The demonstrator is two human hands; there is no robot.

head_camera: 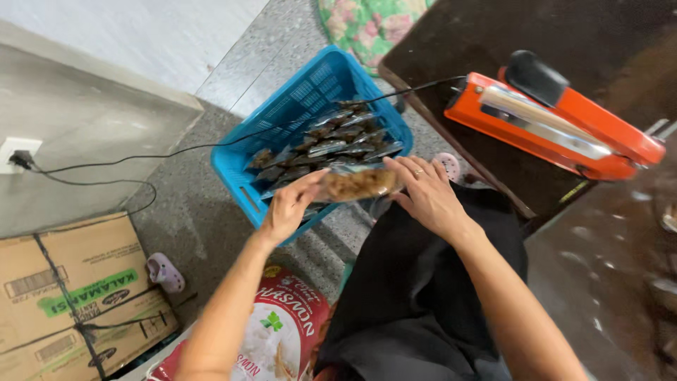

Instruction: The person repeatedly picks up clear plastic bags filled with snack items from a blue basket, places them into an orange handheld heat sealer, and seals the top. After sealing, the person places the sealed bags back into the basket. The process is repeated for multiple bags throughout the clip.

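Observation:
My left hand [290, 206] and my right hand [425, 192] hold the two ends of a clear plastic packet of brown food [356, 184], stretched flat between them. The packet hovers just over the near rim of a blue plastic crate [296, 99] on the floor. Inside the crate lie several similar filled packets [331, 141] in a loose pile. My lap is covered by dark cloth [416, 296] below the hands.
An orange heat sealer [564, 120] with a black knob sits on a dark table [599, 226] at right; its black cord runs across the crate to a wall socket [17, 154]. A cardboard box [77, 296], a small sandal [166, 271] and a red-white sack [275, 331] lie at left.

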